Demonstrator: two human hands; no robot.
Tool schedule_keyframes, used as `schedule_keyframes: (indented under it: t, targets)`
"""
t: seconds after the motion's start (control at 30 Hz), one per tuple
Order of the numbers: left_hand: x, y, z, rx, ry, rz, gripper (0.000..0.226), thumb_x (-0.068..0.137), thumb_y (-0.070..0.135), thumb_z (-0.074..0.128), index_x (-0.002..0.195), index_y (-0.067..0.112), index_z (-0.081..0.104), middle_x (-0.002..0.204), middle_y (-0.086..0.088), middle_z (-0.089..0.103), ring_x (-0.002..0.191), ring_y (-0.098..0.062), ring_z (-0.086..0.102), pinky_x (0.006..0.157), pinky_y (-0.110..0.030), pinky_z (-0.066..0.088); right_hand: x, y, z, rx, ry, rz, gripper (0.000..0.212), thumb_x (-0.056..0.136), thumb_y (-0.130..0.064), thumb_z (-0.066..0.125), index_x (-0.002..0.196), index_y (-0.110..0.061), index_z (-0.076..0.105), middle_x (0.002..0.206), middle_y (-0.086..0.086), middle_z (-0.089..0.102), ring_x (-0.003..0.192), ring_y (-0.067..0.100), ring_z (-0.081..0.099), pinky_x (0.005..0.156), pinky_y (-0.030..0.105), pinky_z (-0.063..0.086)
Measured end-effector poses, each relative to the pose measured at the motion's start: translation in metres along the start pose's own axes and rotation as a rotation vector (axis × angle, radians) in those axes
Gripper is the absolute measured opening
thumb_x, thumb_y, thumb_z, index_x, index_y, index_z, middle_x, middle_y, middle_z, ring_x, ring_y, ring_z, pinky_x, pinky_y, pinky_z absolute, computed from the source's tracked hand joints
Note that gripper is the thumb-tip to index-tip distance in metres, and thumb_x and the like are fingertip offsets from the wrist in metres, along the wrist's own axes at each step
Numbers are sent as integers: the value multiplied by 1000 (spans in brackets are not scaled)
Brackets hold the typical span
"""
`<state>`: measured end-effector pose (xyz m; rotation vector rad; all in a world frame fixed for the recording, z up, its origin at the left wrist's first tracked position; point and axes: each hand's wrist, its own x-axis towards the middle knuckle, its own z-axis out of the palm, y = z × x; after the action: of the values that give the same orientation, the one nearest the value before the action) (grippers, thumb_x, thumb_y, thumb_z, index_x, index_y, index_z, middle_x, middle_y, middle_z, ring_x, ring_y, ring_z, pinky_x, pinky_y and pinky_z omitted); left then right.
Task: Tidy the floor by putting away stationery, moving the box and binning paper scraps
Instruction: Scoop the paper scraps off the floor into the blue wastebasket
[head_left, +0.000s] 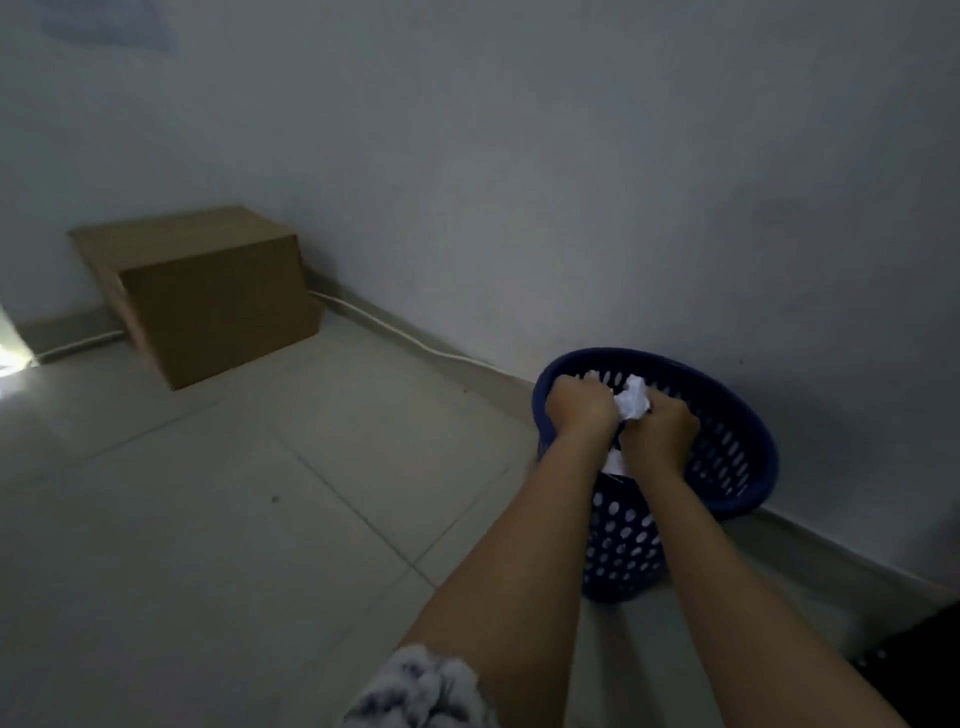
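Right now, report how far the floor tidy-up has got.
Looks done: the brown cardboard box sits against the wall, and no stationery shows on the tiled floor in view. In hand: the left hand and right hand both grip crumpled white paper scraps above the dark blue perforated plastic bin. Left: dropping the scraps in; whether more lie out of view cannot be told.

Plain grey wall (571, 156), unmarked. White cable (415, 344) lying along the skirting (831, 551) at its foot. Black object (919, 654) at lower right edge, unidentifiable. Mottled white-and-dark fabric (421, 691) at bottom edge. Bright patch (8, 358) far left.
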<state>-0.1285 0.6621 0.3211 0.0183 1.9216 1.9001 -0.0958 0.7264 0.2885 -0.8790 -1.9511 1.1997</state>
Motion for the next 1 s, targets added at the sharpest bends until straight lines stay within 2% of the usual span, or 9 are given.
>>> schedule_keyframes:
  t: [0.2, 0.33, 0.4, 0.5, 0.6, 0.73, 0.87, 0.93, 1.0]
  targets:
    - [38, -26, 57, 158, -49, -165, 38, 102, 10, 34, 135, -7, 41, 142, -22, 44, 130, -31, 44, 106, -31, 35, 70, 67, -15, -380, -53, 219, 41, 97, -4, 43, 57, -7, 51, 70, 15, 55, 53, 22, 42, 52, 26, 36]
    - [67, -49, 68, 90, -87, -287, 66, 100, 46, 21, 146, -1, 28, 152, -20, 31, 137, -35, 34, 116, -45, 27, 78, 82, -15, -501, -324, 412, 31, 89, -25, 61, 70, -1, 56, 76, 17, 59, 61, 25, 53, 50, 27, 40]
    - [74, -51, 71, 21, -59, -373, 80, 93, 62, 16, 150, 6, 18, 157, -17, 19, 142, -35, 23, 118, -50, 19, 80, 81, -14, -566, -433, 469, 60, 80, -50, 64, 101, 7, 60, 104, 22, 62, 82, 30, 60, 56, 30, 46]
    - [76, -50, 73, 131, -46, -378, 66, 98, 44, 25, 151, 8, 13, 159, -15, 9, 145, -35, 13, 119, -49, 13, 88, 84, -14, -662, -506, 458, 83, 71, -60, 67, 123, 3, 55, 123, 24, 57, 101, 36, 60, 78, 41, 54]
    - [74, -47, 64, 399, -40, -262, 38, 99, 16, 32, 128, -4, 46, 143, -22, 40, 132, -38, 38, 111, -45, 31, 86, 78, -14, -605, -459, 389, 54, 77, -51, 66, 97, -2, 59, 94, 18, 61, 77, 29, 59, 65, 34, 51]
    - [67, -54, 57, 483, -46, -77, 29, 96, 7, 44, 116, -9, 58, 123, -24, 60, 99, -27, 57, 92, -37, 48, 89, 74, -13, -633, -329, 271, 37, 93, -32, 54, 68, -7, 46, 72, 11, 53, 59, 23, 47, 52, 26, 41]
    - [52, -53, 56, 648, -102, 46, 52, 91, 11, 57, 137, -4, 38, 141, -22, 41, 126, -35, 45, 105, -42, 42, 84, 66, -12, -709, -410, 243, 9, 91, -10, 57, 85, -4, 53, 85, 16, 55, 67, 22, 48, 55, 28, 40]
    - [47, -53, 56, 710, -155, 114, 65, 88, 17, 63, 141, 1, 29, 145, -20, 34, 130, -35, 38, 110, -44, 36, 79, 64, -14, -748, -409, 183, 15, 91, -14, 57, 78, -7, 53, 80, 13, 54, 64, 22, 48, 52, 27, 39]
    - [43, -50, 54, 805, -165, 187, 49, 89, 19, 59, 131, -1, 42, 139, -21, 41, 125, -35, 43, 107, -43, 39, 72, 61, -20, -809, -370, 143, 29, 93, -18, 54, 65, -12, 46, 69, 9, 48, 56, 20, 44, 47, 25, 35]
